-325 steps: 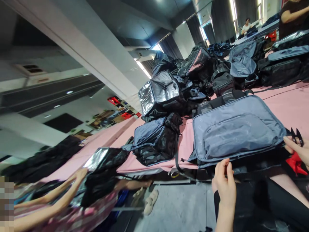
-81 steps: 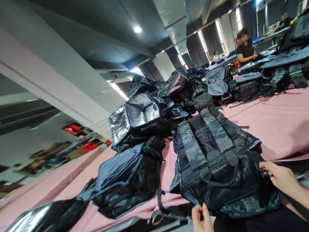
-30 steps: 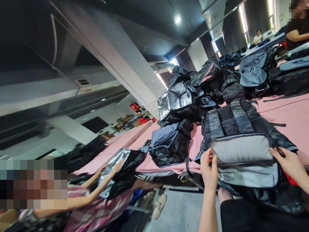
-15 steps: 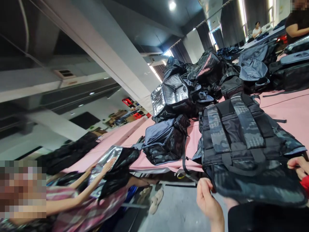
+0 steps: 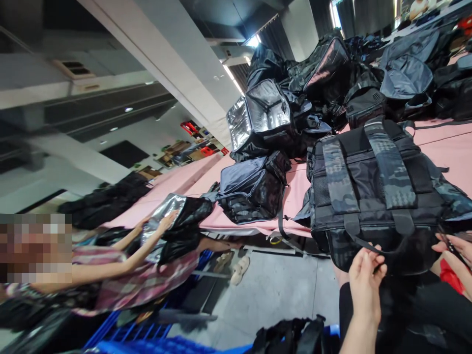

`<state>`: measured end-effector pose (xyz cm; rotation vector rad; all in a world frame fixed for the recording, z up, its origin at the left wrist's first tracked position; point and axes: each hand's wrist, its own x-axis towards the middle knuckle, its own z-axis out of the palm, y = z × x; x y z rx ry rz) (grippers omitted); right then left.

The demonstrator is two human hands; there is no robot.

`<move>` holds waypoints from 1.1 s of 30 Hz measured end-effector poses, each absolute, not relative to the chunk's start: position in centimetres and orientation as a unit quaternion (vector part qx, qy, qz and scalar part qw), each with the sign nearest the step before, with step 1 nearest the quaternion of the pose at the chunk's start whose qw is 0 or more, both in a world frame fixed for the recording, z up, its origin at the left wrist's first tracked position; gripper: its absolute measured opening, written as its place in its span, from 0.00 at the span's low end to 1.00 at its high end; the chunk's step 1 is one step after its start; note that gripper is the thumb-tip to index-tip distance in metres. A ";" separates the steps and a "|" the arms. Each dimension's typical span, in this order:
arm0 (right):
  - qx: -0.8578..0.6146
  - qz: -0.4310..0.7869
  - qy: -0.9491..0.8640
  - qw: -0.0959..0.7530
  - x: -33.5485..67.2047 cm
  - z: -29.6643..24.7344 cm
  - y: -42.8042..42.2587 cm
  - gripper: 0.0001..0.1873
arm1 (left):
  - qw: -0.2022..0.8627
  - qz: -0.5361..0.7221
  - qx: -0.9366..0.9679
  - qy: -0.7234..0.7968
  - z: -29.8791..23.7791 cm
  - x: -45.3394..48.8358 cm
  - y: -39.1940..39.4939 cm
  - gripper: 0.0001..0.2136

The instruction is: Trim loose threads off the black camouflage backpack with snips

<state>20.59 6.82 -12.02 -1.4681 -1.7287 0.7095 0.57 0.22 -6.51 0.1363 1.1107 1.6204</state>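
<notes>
A black camouflage backpack (image 5: 370,179) is laid, shoulder straps (image 5: 391,164) upward, on a pink-covered table (image 5: 440,138), its near end reaching past the edge. The fingertips of the left hand (image 5: 366,278) are brought together at the carry handle (image 5: 403,223); whether it is pinched cannot be told. Dark scissors (image 5: 456,250) are clamped in the fingers of the right hand (image 5: 457,260), beside the near corner. Marks on the shoulder straps are too blurred to be read.

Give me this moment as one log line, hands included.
left hand: fingertips at backpack handle; right hand: holding dark pointed tool beside backpack; backpack: shoulder straps up, partly on pink table; nearby: open silver-lined bag
</notes>
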 end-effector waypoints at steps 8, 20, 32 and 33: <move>-0.399 0.228 -0.816 0.350 17.0 -8.3 7.0 0.25 | 0.488 0.716 0.131 0.482 -6.9 1.3 1.5 0.17; -0.270 0.248 -0.893 0.262 14.2 -5.9 9.6 0.14 | 0.412 0.657 0.235 0.586 -6.4 1.7 0.4 0.12; -0.253 0.225 -0.904 0.260 14.0 -6.2 9.8 0.13 | 0.413 0.657 0.229 0.587 -6.1 1.8 0.5 0.13; -0.251 0.217 -0.905 0.266 14.0 -6.3 9.9 0.13 | 0.414 0.656 0.228 0.588 -6.0 1.8 0.5 0.13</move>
